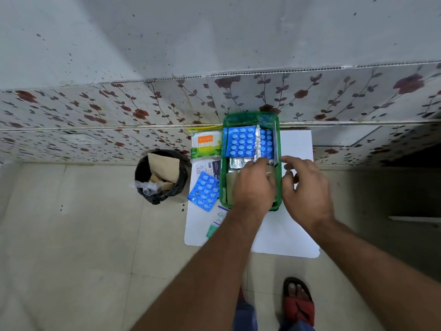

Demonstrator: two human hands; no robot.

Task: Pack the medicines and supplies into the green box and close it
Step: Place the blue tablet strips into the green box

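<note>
The open green box (248, 118) stands on a small white table (296, 149) against the wall. Inside it lie two blue blister strips (241, 142) at the far end and silver foil strips (236, 162) in the middle. My left hand (254, 187) reaches into the box, its fingertips pinched on a silver strip near the right wall. My right hand (306, 189) hovers just right of the box with fingers spread, holding nothing. Left of the box lie a cotton swab pack (206, 142), another blue blister strip (204, 191), a white leaflet (202, 167) and a small white-green packet (217, 222).
A black waste bin (158, 176) with paper and plastic in it stands on the floor left of the table. Floral wall tiles run behind the table. My foot in a red sandal (299, 302) is on the floor below the table's near edge.
</note>
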